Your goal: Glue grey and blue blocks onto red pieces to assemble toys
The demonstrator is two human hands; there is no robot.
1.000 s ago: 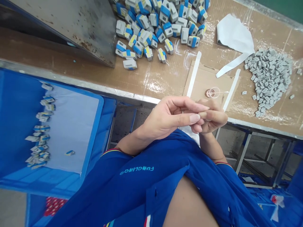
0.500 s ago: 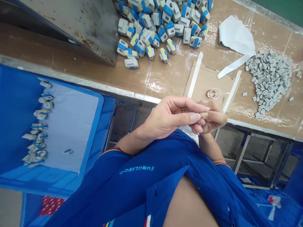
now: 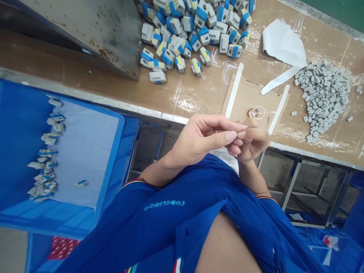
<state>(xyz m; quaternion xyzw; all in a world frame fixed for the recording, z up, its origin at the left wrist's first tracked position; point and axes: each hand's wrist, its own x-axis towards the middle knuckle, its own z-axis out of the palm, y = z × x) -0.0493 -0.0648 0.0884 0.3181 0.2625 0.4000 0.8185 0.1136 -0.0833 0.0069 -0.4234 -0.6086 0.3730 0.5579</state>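
Observation:
Just in front of the table edge, my left hand [image 3: 203,138] and my right hand [image 3: 253,140] meet fingertip to fingertip. Thumb and forefinger of the left are pinched together, and the right is closed in a pinch against them. Whatever lies between the fingertips is hidden or too small to make out. Behind the hands, a brown cardboard sheet [image 3: 241,93] is taped to the table with white strips. On it sits a small clear round dish [image 3: 258,112] with a thin pale stick across it.
Grey-white blocks with blue and yellow bands [image 3: 176,45] are heaped at the back. Small grey pieces [image 3: 327,94] are piled right, near a white sheet [image 3: 284,41]. A stained metal panel [image 3: 113,38] stands left. Below it, a blue bin [image 3: 121,129] holds a row of blocks.
Both hands have shifted slightly to the left, still pinched together. The things on the table and in the bin have not moved.

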